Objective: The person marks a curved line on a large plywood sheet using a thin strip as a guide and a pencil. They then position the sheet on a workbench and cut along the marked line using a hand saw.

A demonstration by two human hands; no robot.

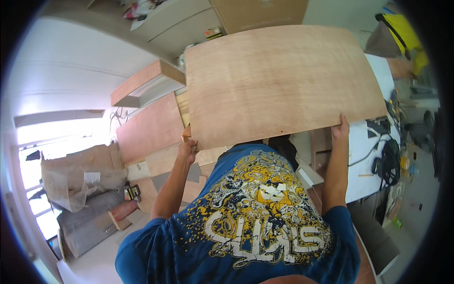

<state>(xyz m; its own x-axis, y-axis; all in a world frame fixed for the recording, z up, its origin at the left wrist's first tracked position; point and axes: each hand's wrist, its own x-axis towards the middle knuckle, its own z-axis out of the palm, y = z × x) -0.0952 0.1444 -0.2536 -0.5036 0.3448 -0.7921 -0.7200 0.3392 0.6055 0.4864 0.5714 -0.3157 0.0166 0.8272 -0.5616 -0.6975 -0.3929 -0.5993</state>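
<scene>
A wide, thin plywood sheet (283,80) is held up in front of me, tilted, its near edge toward my body. My left hand (189,146) grips its near left corner, the fingers closed on the edge. Farther right along the same edge, my right hand (340,128) has closed on the sheet, with the fingers partly out of sight under it. The sheet hides much of what lies beneath and beyond it.
To the right stands a white work table (362,165) with a black power tool (389,162) and cables. A pinkish board (150,127) and a wooden box frame (142,83) are at the left. Wrapped cardboard (80,170) leans by the window. Another person's arm (401,67) shows at the far right.
</scene>
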